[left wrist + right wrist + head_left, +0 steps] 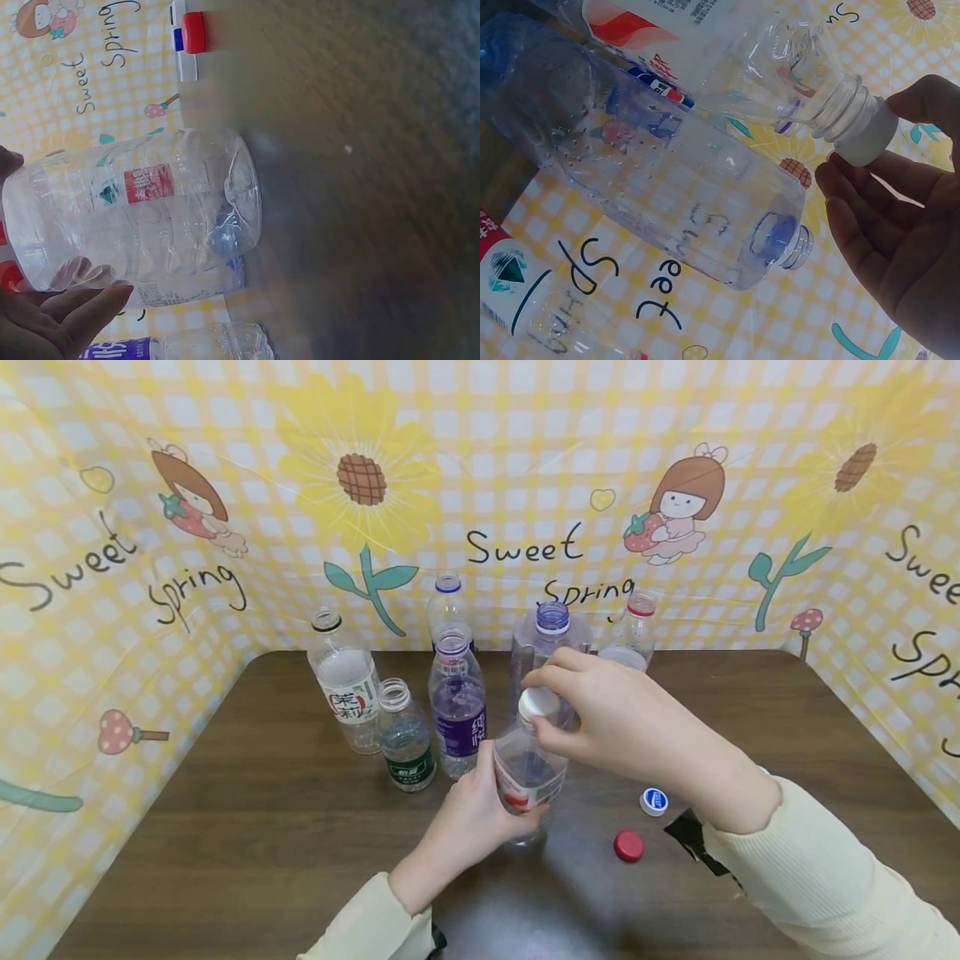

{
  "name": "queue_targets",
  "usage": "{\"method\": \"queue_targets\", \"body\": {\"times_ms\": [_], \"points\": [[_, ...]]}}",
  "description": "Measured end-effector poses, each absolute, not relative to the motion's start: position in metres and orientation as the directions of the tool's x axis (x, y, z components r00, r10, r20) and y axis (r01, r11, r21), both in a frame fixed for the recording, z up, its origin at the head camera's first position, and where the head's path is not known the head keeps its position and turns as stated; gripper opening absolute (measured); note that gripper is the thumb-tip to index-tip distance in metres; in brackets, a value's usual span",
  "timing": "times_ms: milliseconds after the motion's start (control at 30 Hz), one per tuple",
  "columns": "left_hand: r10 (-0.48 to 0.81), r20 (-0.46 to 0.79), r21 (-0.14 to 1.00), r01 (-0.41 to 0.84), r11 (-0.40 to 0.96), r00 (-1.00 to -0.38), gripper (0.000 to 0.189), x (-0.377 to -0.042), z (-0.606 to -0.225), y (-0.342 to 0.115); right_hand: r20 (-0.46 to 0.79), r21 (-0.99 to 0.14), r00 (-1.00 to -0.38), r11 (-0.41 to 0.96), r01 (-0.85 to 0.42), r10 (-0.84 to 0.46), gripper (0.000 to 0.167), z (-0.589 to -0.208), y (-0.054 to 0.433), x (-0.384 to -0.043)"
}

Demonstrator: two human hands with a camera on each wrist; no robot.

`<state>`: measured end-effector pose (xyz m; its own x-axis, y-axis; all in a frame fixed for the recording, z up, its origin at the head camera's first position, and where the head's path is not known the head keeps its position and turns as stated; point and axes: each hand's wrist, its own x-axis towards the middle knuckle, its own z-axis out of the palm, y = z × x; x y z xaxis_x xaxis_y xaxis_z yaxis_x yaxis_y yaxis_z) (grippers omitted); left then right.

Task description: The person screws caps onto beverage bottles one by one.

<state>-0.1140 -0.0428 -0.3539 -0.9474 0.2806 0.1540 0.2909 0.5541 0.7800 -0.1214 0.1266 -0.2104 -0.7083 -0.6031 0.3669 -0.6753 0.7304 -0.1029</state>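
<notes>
bottle (527, 762) is partly hidden by left hand (471, 814).

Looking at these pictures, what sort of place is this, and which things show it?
Probably a small filming corner, though I cannot be sure: a yellow-checked printed backdrop surrounds the back and sides of a brown table, where plastic bottles stand grouped.
</notes>
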Motion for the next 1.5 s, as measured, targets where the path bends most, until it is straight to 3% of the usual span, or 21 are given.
{"method": "queue_targets", "body": {"times_ms": [767, 867, 1033, 1133, 1500], "points": [[0.286, 0.135, 0.778, 0.280, 0.562, -0.949, 0.074, -0.115, -0.355, -0.043, 0.309, -0.176, -0.694, 0.678, -0.714, -0.650, 0.034, -0.210, 0.129, -0.125], [0.284, 0.130, 0.777, 0.276, 0.566, -0.950, 0.075, -0.114, -0.355, -0.044, 0.290, -0.248, -0.711, 0.668, -0.702, -0.640, 0.037, -0.210, 0.130, -0.124], [0.282, 0.126, 0.775, 0.272, 0.571, -0.951, 0.074, -0.114, -0.354, -0.044, 0.212, -0.512, -0.769, 0.602, -0.613, -0.603, 0.042, -0.210, 0.137, -0.125], [0.281, 0.129, 0.772, 0.274, 0.574, -0.951, 0.074, -0.114, -0.354, -0.044, 0.172, -0.612, -0.791, 0.565, -0.553, -0.587, 0.043, -0.211, 0.141, -0.126], [0.271, 0.128, 0.767, 0.268, 0.583, -0.954, 0.075, -0.114, -0.356, -0.043, 0.210, -0.619, -0.772, 0.530, -0.580, -0.600, 0.035, -0.213, 0.147, -0.133]]}}
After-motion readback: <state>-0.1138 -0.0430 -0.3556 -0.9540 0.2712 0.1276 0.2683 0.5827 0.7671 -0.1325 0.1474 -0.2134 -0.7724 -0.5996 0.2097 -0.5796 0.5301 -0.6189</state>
